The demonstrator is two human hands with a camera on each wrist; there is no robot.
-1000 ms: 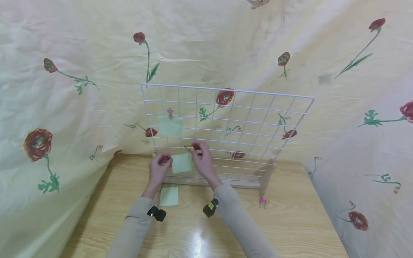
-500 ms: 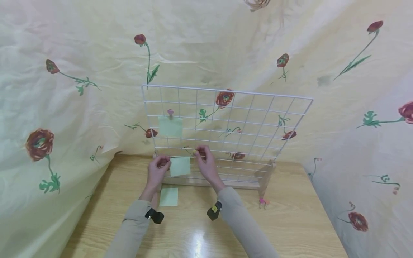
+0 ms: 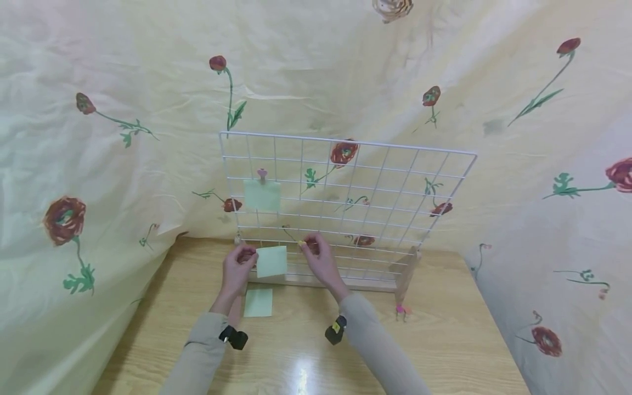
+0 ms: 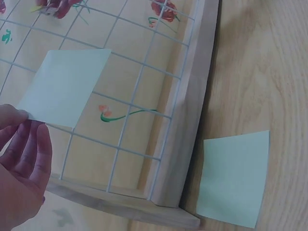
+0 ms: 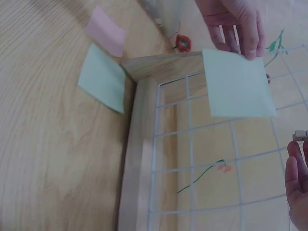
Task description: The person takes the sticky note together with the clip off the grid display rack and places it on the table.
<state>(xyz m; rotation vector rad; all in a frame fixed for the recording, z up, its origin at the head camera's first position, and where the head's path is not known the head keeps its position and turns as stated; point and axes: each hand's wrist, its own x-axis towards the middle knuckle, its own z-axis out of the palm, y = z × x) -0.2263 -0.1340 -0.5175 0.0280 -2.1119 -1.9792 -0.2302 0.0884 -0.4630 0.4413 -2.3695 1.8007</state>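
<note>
My left hand [image 3: 238, 269] pinches a pale green paper note [image 3: 271, 261] by its left edge, in front of the lower part of a white wire grid [image 3: 348, 198]. In the left wrist view the note [image 4: 67, 89] is flat and tilted. My right hand [image 3: 322, 263] pinches a small clip [image 3: 302, 242] with a yellow part, to the right of the note and apart from it. The clip's wooden-looking end [image 5: 300, 135] shows at the right wrist view's edge. Higher on the grid hangs another green note [image 3: 262, 196] under a pink-topped clip [image 3: 262, 173].
The grid stands in a wooden base [image 3: 323, 281] on a wood-grain table [image 3: 306, 351]. A green note [image 3: 258, 303] lies before the base, near a pink note [image 5: 107, 31]. Pink and orange clips [image 3: 401, 310] lie at the base's right foot. Flowered cloth [image 3: 316, 82] hangs behind.
Both hands have come down the grid and moved slightly apart. The held note has gone lower and left with my left hand; the clip has gone lower and right with my right hand.
</note>
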